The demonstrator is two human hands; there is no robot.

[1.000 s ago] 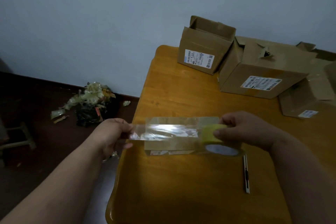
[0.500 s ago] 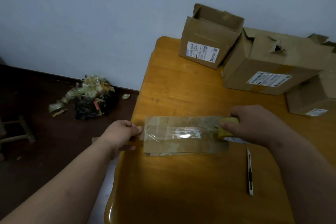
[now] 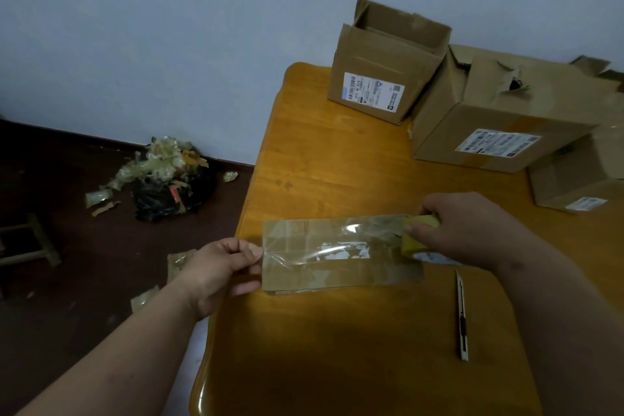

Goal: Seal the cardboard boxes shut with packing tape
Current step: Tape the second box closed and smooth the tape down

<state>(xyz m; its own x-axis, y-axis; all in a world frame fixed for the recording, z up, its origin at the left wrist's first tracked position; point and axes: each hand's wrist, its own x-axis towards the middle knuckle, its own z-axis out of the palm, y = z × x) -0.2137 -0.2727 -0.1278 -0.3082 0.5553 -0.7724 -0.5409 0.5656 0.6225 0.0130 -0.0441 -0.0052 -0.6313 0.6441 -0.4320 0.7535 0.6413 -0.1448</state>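
A small flat cardboard box (image 3: 341, 272) lies on the wooden table (image 3: 337, 348) near its left edge. A strip of clear packing tape (image 3: 334, 248) stretches lengthwise across the box's top. My left hand (image 3: 219, 267) pinches the tape's free end just past the box's left end. My right hand (image 3: 472, 230) grips the yellowish tape roll (image 3: 418, 236) at the box's right end.
A utility knife (image 3: 462, 316) lies on the table right of the small box. An open-topped box (image 3: 385, 64), a large torn box (image 3: 499, 118) and another box (image 3: 580, 182) stand at the back right. A black rubbish bag with tape scraps (image 3: 169, 179) sits on the floor at left.
The stretched tape has come down from above the box onto its top. Both hands lowered, and my left hand moved right towards the box's left end.
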